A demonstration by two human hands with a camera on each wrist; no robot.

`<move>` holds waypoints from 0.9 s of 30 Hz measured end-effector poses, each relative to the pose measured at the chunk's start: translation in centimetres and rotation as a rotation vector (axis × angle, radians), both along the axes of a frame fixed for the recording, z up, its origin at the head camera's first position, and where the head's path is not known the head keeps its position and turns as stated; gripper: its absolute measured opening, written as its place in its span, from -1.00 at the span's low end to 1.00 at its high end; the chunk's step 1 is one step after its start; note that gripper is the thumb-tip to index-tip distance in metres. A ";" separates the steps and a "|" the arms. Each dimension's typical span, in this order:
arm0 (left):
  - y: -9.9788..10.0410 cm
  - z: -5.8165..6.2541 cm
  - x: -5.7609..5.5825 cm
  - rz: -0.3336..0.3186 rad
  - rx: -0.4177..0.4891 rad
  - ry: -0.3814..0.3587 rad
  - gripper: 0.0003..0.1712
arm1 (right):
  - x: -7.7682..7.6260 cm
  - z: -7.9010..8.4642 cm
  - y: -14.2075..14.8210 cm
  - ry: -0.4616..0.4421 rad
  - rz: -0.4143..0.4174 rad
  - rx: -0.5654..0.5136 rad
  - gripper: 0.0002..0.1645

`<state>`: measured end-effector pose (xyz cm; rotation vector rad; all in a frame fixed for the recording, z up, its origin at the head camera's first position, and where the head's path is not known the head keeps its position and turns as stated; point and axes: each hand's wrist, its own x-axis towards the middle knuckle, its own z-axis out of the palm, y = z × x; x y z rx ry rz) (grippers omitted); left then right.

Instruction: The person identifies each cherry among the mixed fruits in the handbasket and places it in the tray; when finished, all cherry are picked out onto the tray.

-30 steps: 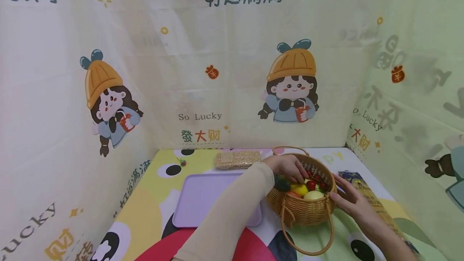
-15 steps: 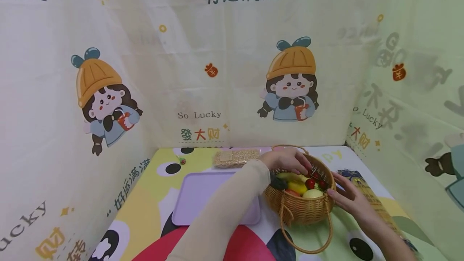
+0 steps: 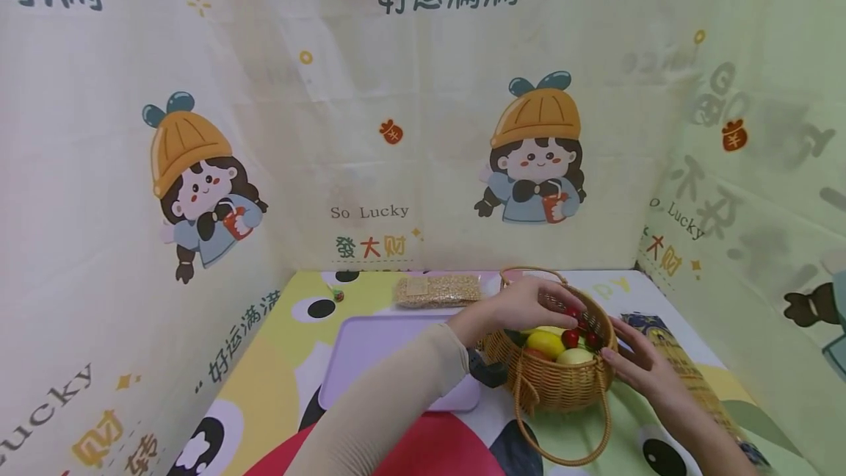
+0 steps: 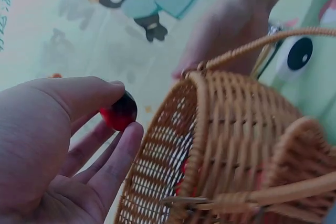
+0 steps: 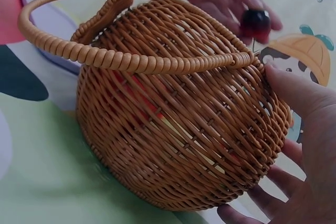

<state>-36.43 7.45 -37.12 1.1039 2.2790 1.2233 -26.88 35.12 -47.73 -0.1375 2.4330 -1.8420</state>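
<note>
A wicker basket (image 3: 554, 388) with rope-wrapped handles stands on the right half of the table. It holds a lemon (image 3: 546, 344), a pale round fruit (image 3: 574, 356) and red cherries (image 3: 570, 339). My left hand (image 3: 529, 305) is over the basket's opening. Its thumb and fingertips pinch a glossy red cherry (image 4: 119, 113), dark on top, just above the rim in the left wrist view. My right hand (image 5: 310, 145) rests against the outside of the basket, its thumb at the rim and its fingers spread along the wall. The left hand hides part of the basket's contents.
A lilac tray (image 3: 344, 358) lies left of the basket. Behind it is a clear bag of grains (image 3: 438, 291). A dark blue and gold packet (image 3: 681, 366) lies under the right forearm's side. A small red and green item (image 3: 338, 295) sits far left.
My left hand has risen from among the fruit and shifted right, with a cherry now between its fingertips. My right hand stays against the basket.
</note>
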 end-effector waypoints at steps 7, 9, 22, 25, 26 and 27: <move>-2.8 -1.0 2.6 -0.023 0.098 -0.016 -0.62 | 0.0 -0.5 -0.1 -0.010 -0.020 0.014 -0.05; -4.0 -1.2 3.0 -0.003 0.111 -0.012 -0.62 | 0.0 -0.6 -0.1 -0.014 -0.023 0.010 -0.04; -17.2 -3.4 1.0 0.339 0.236 -0.064 -0.63 | 0.0 -0.8 -0.2 -0.010 -0.036 -0.011 -0.03; -19.5 -5.3 0.4 0.430 0.243 -0.074 -0.63 | 0.0 -1.0 -0.2 -0.008 -0.041 -0.009 -0.02; -20.1 -6.1 0.3 0.461 0.245 -0.080 -0.63 | 0.1 -1.1 -0.2 -0.009 -0.043 -0.009 -0.02; -20.7 -6.8 0.1 0.488 0.250 -0.087 -0.63 | 0.2 -1.2 -0.1 -0.012 -0.046 -0.008 -0.01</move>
